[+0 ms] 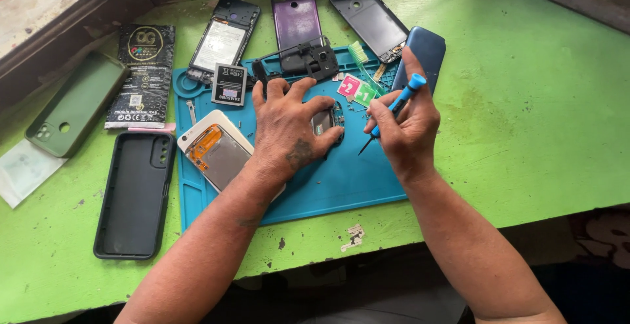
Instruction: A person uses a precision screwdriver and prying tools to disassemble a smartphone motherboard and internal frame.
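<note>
Head view: a small phone part [326, 119] is pinned on the blue mat [341, 186], near the middle of the desk [525, 134], by the left hand [289, 130], whose fingers [308, 88] are curled round it and pinching its edges. A blue screwdriver [394, 107] is held by the right hand [407, 127], fingers closed round the handle, the tip pointing down just beside the part and not yet touching it. For the step to go well, the part should be kept flat and steady, and the tip should be seated squarely before any turn is made, so that no slip is risked; that is a judgement only. Little room is left around the work: two coloured tabs [357, 91], a black frame [308, 58] and a green brush [361, 58] lie just beyond the hands. An opened phone [213, 147] lies under the left forearm. A black case [134, 193] lies toward the desk's left edge, and a blue cover [426, 48] behind the right hand.
</note>
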